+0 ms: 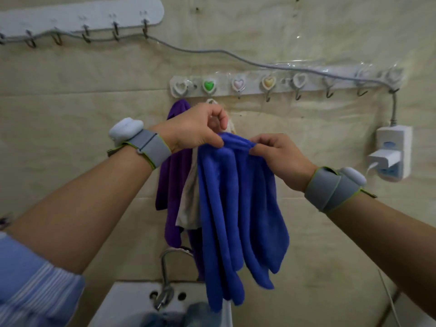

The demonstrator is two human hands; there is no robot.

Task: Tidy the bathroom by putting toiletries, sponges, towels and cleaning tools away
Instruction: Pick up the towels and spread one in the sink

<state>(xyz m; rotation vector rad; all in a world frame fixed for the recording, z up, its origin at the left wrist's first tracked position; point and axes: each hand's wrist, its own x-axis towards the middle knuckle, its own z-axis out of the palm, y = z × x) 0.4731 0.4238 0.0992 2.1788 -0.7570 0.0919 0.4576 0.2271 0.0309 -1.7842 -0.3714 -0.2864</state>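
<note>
Both hands are raised in front of a beige tiled wall (70, 138), and between them they hold up a bright blue, thick-piled microfibre towel (236, 208). The left grip (193, 128), a bare hand with a grey fabric wristband (151, 147) carrying a white pod, pinches the towel's bunched top edge at its left end between thumb and curled fingers. The right grip (280, 156), with a matching grey wristband (330, 187), pinches the same edge just to the right. The two pinches are close together.

The blue towel hangs down from them in long folds, and its lower tips dangle over the white ceramic basin (132, 300). Its top edge sits below a pale plastic hook rail with heart-shaped hook caps (283, 84) and touches none of the hooks. Behind the towel and partly covered by it hang two other cloths:
- a deep purple microfibre towel (172, 180), below the rail's leftmost hook
- a worn beige cloth (191, 201), whose loop rises towards the green-heart hook

A curved chrome tap (165, 274) stands at the back of the basin. Something bluish lies in the bowl, too blurred to identify.

A long white hook board with dark metal hooks (82, 13) is fixed higher up on the left. A grey cable (212, 51) runs from it across the wall and down to a white socket block (394, 149) on the right, where a white charger plug (384, 159) is pushed in. A blue striped sleeve (30, 279) covers the left upper arm.
</note>
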